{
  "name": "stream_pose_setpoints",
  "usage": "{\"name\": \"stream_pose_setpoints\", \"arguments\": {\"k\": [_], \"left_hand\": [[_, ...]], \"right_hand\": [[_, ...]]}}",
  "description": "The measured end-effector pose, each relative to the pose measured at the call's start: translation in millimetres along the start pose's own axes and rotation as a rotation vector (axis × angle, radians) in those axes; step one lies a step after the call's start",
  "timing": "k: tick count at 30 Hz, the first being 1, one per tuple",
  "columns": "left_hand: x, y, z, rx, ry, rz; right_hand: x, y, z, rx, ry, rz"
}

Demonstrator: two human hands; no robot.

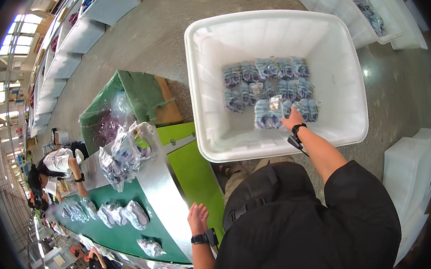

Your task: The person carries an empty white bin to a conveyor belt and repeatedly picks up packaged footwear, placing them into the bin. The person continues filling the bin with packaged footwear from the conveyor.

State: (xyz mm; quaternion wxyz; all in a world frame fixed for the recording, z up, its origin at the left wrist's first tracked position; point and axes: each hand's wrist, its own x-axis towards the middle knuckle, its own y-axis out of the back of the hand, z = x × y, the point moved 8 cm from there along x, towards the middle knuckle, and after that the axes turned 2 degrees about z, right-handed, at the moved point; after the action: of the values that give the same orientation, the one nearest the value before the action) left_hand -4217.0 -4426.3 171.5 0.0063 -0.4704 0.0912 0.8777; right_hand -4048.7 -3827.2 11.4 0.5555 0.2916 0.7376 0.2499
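My right hand (293, 120) reaches over the near rim of a large white plastic bin (215, 134). Its fingers are closed on the edge of a bagged pair of blue-grey shoes (262, 114). Several more bagged pairs (286, 89) lie in rows on the bin's floor, some with small white tags. My left hand (198, 218) hangs beside the metal edge of the worktable (169, 191), palm partly up, with loosely bent fingers apart and nothing in them. Both wrists carry black straps with small devices.
Bagged shoes (135, 215) lie along the table's green belt, and a pile of bags (124, 153) sits near a green-draped box (128, 91). Across the belt, a person (61, 166) handles shoes. More white bins (405, 168) stand right, far right and along the left.
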Motion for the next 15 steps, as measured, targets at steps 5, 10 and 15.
{"name": "stream_pose_setpoints", "arguments": {"k": [5, 10, 15], "left_hand": [[9.8, 49.0, -23.3, -0.065, 0.053, 0.064], [33.1, 97.3, -35.4, -0.112, 0.004, 0.099], [75.8, 166.4, -28.0, -0.112, -0.097, 0.202]], "right_hand": [[0.7, -5.4, 3.4, 0.016, 0.112, 0.176], [11.4, -53.3, -8.5, 0.151, 0.342, 0.114], [23.3, -113.6, -14.4, 0.104, 0.547, 0.149]]}}
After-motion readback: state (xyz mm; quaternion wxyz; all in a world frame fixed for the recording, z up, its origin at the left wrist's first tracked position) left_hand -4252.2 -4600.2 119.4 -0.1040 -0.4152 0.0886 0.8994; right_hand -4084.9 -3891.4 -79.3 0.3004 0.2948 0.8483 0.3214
